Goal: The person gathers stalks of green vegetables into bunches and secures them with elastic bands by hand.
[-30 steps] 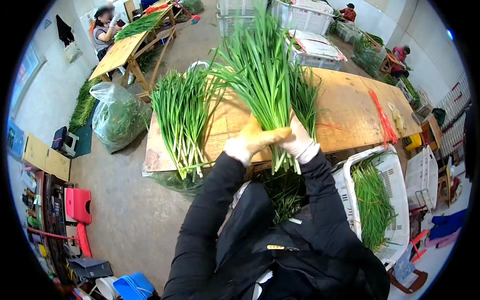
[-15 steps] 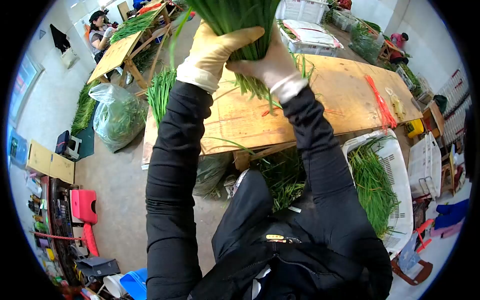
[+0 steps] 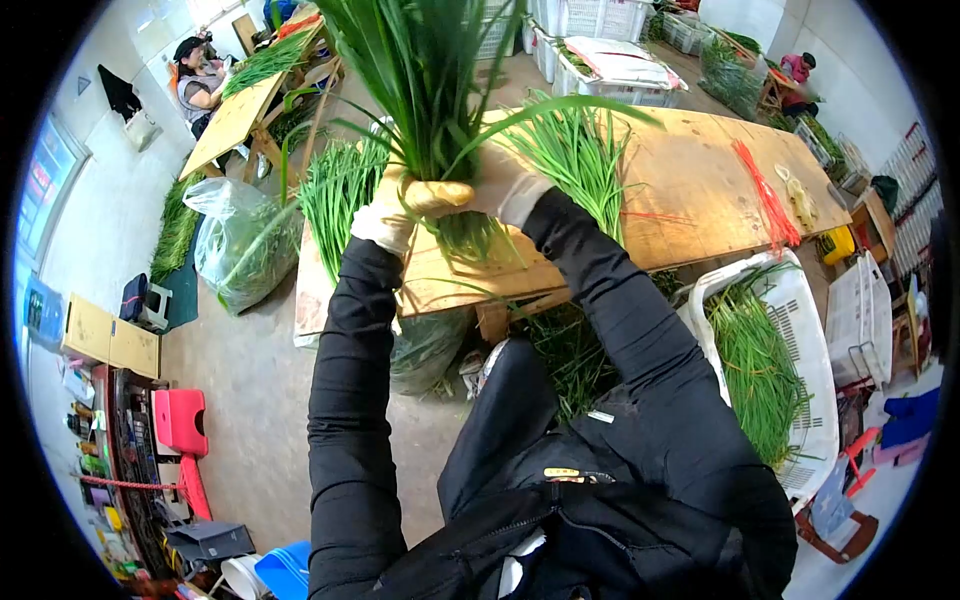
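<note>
A thick bunch of long green leafy stalks (image 3: pixel 415 85) stands upright above the wooden table (image 3: pixel 690 160), its lower ends pointing down. My left hand (image 3: pixel 415 203), in a yellowish glove, is wrapped round the bunch from the left. From the right, my right hand (image 3: pixel 500 183), in a pale glove, closes round the same bunch; its fingers are partly hidden behind the leaves. On the table a pile of green stalks (image 3: pixel 340 195) lies to the left of my hands, and another pile (image 3: pixel 580 160) lies to the right.
Red ties (image 3: pixel 765 200) and a yellowish glove (image 3: pixel 795 195) lie at the table's right. A white basket of greens (image 3: pixel 815 350) stands below them. A clear bag of greens (image 3: pixel 240 245) and a pink stool (image 3: pixel 180 422) stand left. A person (image 3: pixel 198 85) sits at another table.
Both hands have lifted the bunch from the front edge of the table, then lowered it slightly. The right pile now shows more fully beside the bunch.
</note>
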Tool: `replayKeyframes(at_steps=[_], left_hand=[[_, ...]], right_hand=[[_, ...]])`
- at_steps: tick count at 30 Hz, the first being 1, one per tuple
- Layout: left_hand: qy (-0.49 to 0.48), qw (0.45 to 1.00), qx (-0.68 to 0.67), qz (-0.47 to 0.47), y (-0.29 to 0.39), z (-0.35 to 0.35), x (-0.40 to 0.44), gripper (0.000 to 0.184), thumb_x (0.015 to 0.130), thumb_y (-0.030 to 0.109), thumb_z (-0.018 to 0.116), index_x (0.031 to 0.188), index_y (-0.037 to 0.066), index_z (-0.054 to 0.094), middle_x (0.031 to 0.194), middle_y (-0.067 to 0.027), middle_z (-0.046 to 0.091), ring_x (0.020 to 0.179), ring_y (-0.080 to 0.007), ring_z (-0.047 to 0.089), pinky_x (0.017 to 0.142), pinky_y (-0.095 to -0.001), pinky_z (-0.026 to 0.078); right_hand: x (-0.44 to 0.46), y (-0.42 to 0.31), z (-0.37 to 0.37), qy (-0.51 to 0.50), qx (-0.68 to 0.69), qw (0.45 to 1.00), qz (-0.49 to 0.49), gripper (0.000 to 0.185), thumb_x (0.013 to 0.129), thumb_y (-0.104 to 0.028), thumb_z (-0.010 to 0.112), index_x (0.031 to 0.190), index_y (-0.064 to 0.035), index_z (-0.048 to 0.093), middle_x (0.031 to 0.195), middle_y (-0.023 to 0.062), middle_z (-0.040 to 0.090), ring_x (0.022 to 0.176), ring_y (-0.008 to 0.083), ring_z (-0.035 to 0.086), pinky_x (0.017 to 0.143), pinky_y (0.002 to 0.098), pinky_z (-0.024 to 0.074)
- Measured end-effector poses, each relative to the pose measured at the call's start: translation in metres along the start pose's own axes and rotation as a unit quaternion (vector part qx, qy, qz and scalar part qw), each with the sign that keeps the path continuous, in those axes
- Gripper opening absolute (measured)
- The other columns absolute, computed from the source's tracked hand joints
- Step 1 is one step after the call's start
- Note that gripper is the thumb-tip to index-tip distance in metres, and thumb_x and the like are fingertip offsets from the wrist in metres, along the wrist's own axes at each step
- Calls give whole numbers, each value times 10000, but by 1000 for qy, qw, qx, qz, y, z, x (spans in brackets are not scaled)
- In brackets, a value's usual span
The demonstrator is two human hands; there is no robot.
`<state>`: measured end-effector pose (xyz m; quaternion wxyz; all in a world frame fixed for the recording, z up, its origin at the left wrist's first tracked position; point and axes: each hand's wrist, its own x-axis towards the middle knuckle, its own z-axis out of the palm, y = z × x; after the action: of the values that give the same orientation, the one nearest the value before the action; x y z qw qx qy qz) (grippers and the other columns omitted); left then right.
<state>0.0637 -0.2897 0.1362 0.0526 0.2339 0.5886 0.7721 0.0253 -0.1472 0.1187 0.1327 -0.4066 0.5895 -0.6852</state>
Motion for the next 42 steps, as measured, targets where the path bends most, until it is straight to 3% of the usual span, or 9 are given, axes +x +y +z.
replayKeyframes(at_steps=[7, 11, 16, 24, 30, 33, 36, 38, 42], left_hand=[[201, 954, 158, 158, -13, -14, 33, 204, 667, 101, 697, 846, 36, 625, 794, -13, 614, 680, -110, 546, 652, -245, 450], [192, 964, -1, 181, -10, -31, 21, 326, 745, 80, 630, 1047, 7, 532, 796, -54, 601, 704, -134, 568, 625, -256, 476], [110, 943, -281, 143, -17, -35, 13, 387, 786, 132, 577, 1150, 44, 477, 860, -72, 576, 720, -153, 563, 619, -287, 493], [163, 973, -126, 103, -13, -26, -14, 495, 791, 243, 558, 1218, 34, 419, 892, -86, 593, 809, -173, 581, 750, -313, 489], [166, 974, -120, 97, -25, -39, -19, 399, 790, 236, 560, 1115, 18, 486, 952, -89, 577, 843, -180, 567, 750, -319, 485], [148, 973, -106, 144, 2, -24, -20, 398, 759, 180, 610, 1108, 32, 487, 1013, -64, 557, 882, -196, 560, 764, -327, 481], [174, 975, -46, 128, 8, -20, -27, 420, 748, 145, 613, 1131, 40, 475, 1039, -71, 543, 897, -200, 552, 769, -326, 478], [236, 960, 19, 147, 8, -13, -23, 448, 708, 117, 668, 1106, 16, 488, 1006, -70, 555, 883, -177, 541, 778, -309, 467], [107, 970, 97, 194, 18, -24, -15, 514, 799, 177, 601, 1245, 57, 373, 1103, -91, 505, 934, -199, 520, 822, -313, 451]], right_hand=[[20, -48, 26, 10, -627, 751, 210, 717, 624, -448, 694, 1102, 43, 485, 1007, 208, 573, 899, 307, 566, 779, 361, 448], [-26, 13, 1, 35, -400, 914, 55, 1238, 525, -525, 743, 1342, 28, -5, 1380, 246, 131, 1297, 298, 135, 1056, 330, 155], [-66, 85, 27, 167, -444, 875, 100, 1302, 441, -473, 800, 1354, -66, -35, 1352, 268, 176, 1275, 396, 142, 1038, 462, 160], [-45, 161, 39, 64, 183, 979, 69, 723, 664, -159, 715, 1250, -59, 304, 1135, 86, 518, 1068, 178, 455, 960, 328, 343], [-35, 192, 45, 40, -331, 942, -45, 350, 807, -236, 490, 1105, -54, 495, 1093, 24, 562, 1070, 171, 438, 931, 286, 296], [-20, 170, 38, 41, 536, 843, -10, 329, 866, -207, 415, 1137, -31, 475, 1090, 49, 555, 1032, 176, 467, 926, 305, 345], [-32, 150, 30, -22, 662, 749, -28, 339, 878, -185, 412, 1168, -11, 443, 1089, 91, 546, 1018, 184, 484, 906, 314, 386], [-45, 290, 5, 176, 280, 944, 19, 381, 814, -272, 558, 1091, -14, 522, 1065, 100, 563, 960, 189, 510, 843, 304, 410], [-56, 168, 34, 172, -142, 963, 149, 415, 784, -242, 586, 1112, -5, 498, 1047, 122, 566, 949, 201, 521, 824, 308, 428]])
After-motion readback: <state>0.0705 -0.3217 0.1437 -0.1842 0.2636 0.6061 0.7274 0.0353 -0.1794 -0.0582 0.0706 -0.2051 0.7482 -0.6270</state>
